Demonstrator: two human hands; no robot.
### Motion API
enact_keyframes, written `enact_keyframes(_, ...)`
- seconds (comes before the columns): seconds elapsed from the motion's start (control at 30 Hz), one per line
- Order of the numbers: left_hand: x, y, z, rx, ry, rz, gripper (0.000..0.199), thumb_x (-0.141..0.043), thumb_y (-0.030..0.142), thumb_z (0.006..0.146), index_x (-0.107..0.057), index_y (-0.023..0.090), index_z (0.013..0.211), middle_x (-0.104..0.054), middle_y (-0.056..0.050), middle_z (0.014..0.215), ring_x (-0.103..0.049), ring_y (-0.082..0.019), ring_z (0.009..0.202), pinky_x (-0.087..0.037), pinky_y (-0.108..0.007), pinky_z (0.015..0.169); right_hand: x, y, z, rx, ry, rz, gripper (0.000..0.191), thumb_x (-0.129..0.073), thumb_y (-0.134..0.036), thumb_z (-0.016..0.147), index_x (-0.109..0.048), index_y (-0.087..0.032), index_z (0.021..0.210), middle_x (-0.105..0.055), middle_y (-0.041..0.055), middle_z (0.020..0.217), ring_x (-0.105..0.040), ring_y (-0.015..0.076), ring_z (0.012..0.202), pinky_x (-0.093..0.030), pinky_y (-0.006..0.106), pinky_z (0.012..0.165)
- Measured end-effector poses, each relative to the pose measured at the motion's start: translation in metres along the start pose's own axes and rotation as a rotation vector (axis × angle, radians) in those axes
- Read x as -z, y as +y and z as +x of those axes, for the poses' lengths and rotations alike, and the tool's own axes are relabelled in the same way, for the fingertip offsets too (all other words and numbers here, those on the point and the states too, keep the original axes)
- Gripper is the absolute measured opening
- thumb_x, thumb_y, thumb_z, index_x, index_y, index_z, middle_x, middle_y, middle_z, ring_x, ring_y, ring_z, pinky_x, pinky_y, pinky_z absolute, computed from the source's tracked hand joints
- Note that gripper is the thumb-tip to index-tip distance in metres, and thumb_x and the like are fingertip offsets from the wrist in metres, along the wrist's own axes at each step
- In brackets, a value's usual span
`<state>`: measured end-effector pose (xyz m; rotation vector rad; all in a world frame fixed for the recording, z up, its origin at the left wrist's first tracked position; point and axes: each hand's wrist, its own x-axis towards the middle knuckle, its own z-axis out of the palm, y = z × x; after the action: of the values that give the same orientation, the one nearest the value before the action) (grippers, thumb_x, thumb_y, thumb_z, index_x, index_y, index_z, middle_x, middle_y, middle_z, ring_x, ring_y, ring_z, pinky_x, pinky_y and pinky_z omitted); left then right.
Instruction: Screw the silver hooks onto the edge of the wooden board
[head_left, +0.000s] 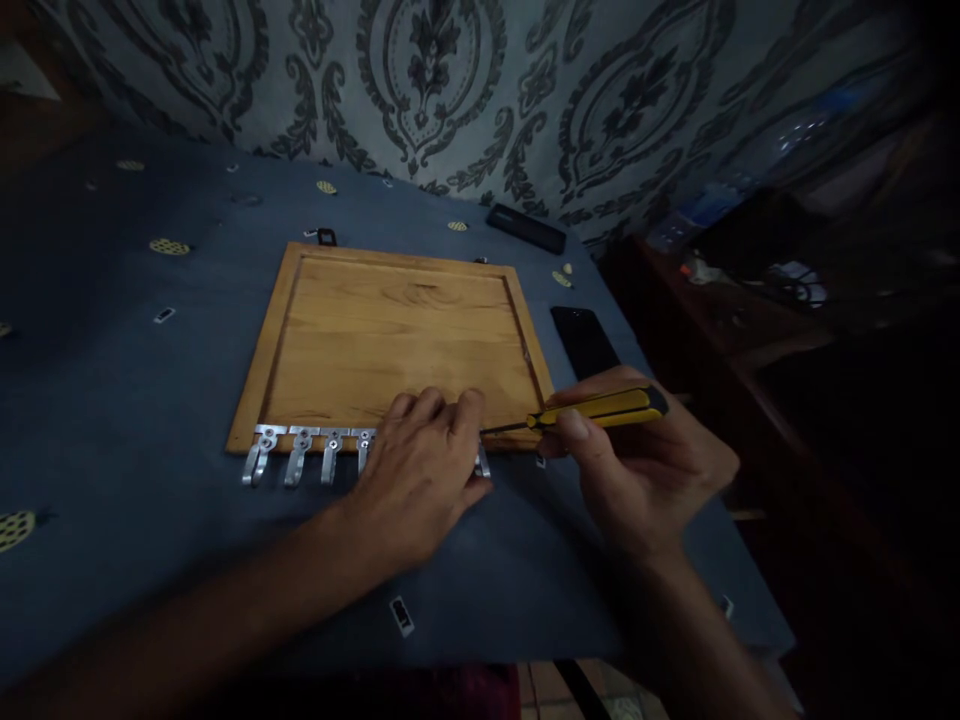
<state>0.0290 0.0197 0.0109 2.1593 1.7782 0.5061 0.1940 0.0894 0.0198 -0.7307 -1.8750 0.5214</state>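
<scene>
A framed wooden board [405, 335] lies on the blue patterned cloth. Along its near edge runs a metal strip with several hooks [300, 455]. My left hand [424, 470] is closed over the strip and the board's near edge, its fingers bent together; what they hold is hidden beneath them. My right hand [637, 470] grips a yellow and black screwdriver [607, 408] between thumb and fingers. The shaft points left, and its tip is at the near edge beside my left hand's fingers, where the contact cannot be made out.
A black phone [583, 340] lies right of the board, and a dark oblong case [526, 229] behind it. A small black square piece [326, 237] sits by the board's far edge. Beyond the table [112, 390], a plastic bottle [712, 203] stands among clutter at the right.
</scene>
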Motion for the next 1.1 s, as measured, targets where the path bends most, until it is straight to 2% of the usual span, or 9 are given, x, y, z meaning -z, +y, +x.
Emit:
enact_keyframes(0.13,0.0,0.0,0.001,0.009,-0.012,0.005,0.052,-0.078,0.032,0.083,-0.047,0.015,0.123,-0.068,-0.01,0.109,-0.058,-0.03,0.107,-0.045,-0.044,0.093,0.001,-0.002,0.0,-0.018,-0.038,0.026,0.005,-0.075,-0.024,0.086,-0.071,-0.027,0.084,-0.068,-0.0009,0.076,-0.063,0.0165,0.06,-0.049,0.035,0.054)
enact_keyframes(0.3,-0.003,-0.002,-0.001,-0.02,0.036,0.0,0.062,-0.078,0.031,0.083,-0.043,0.012,0.13,-0.068,-0.011,0.113,-0.058,-0.03,0.107,-0.046,-0.043,0.092,0.003,-0.006,0.004,-0.033,-0.138,0.131,0.009,-0.078,-0.029,0.084,-0.072,-0.028,0.09,-0.073,-0.0001,0.081,-0.069,0.0198,0.071,-0.055,0.035,0.06)
enact_keyframes(0.47,-0.004,-0.002,-0.001,-0.017,0.049,0.009,0.062,-0.079,0.031,0.083,-0.044,0.01,0.13,-0.068,-0.011,0.11,-0.058,-0.03,0.106,-0.046,-0.042,0.092,0.008,-0.007,0.007,-0.157,-0.219,0.186,0.017,-0.081,-0.028,0.081,-0.076,-0.03,0.097,-0.076,-0.0002,0.086,-0.07,0.0178,0.069,-0.056,0.031,0.058)
enact_keyframes(0.57,-0.003,-0.001,-0.001,-0.013,0.046,0.002,0.062,-0.079,0.032,0.083,-0.044,0.011,0.13,-0.067,-0.011,0.11,-0.059,-0.029,0.106,-0.046,-0.042,0.092,0.01,-0.007,0.007,-0.196,-0.256,0.234,0.011,-0.078,-0.027,0.083,-0.078,-0.028,0.094,-0.076,0.0011,0.09,-0.069,0.0158,0.064,-0.056,0.03,0.057)
enact_keyframes(0.67,-0.003,-0.002,-0.001,-0.009,0.049,-0.002,0.06,-0.079,0.032,0.082,-0.045,0.014,0.128,-0.067,-0.01,0.111,-0.059,-0.029,0.106,-0.046,-0.042,0.093,0.008,-0.008,0.008,-0.202,-0.228,0.235,0.003,-0.078,-0.027,0.083,-0.076,-0.026,0.085,-0.073,-0.0007,0.078,-0.065,0.0143,0.058,-0.053,0.029,0.053)
enact_keyframes(0.77,-0.005,-0.002,-0.002,0.0,0.062,-0.005,0.062,-0.08,0.032,0.081,-0.044,0.015,0.129,-0.067,-0.011,0.112,-0.059,-0.03,0.107,-0.047,-0.043,0.093,0.005,-0.008,0.008,-0.212,-0.183,0.192,0.01,-0.081,-0.028,0.08,-0.073,-0.025,0.083,-0.066,-0.0038,0.066,-0.06,0.012,0.049,-0.048,0.027,0.048)
enact_keyframes(0.97,-0.004,-0.002,-0.001,0.021,0.044,-0.012,0.059,-0.078,0.03,0.083,-0.043,0.017,0.128,-0.068,-0.009,0.11,-0.059,-0.03,0.109,-0.047,-0.045,0.093,-0.001,-0.004,0.004,-0.136,-0.118,0.104,0.014,-0.081,-0.03,0.08,-0.068,-0.024,0.08,-0.067,-0.0034,0.07,-0.06,0.0125,0.055,-0.047,0.027,0.052)
enact_keyframes(1.1,-0.002,-0.001,-0.001,0.023,0.034,-0.013,0.057,-0.077,0.029,0.083,-0.044,0.017,0.127,-0.068,-0.009,0.108,-0.06,-0.03,0.108,-0.047,-0.045,0.093,-0.005,-0.005,0.002,-0.121,-0.047,0.037,0.025,-0.083,-0.032,0.077,-0.061,-0.023,0.07,-0.06,-0.0045,0.062,-0.054,0.0119,0.053,-0.043,0.026,0.048)
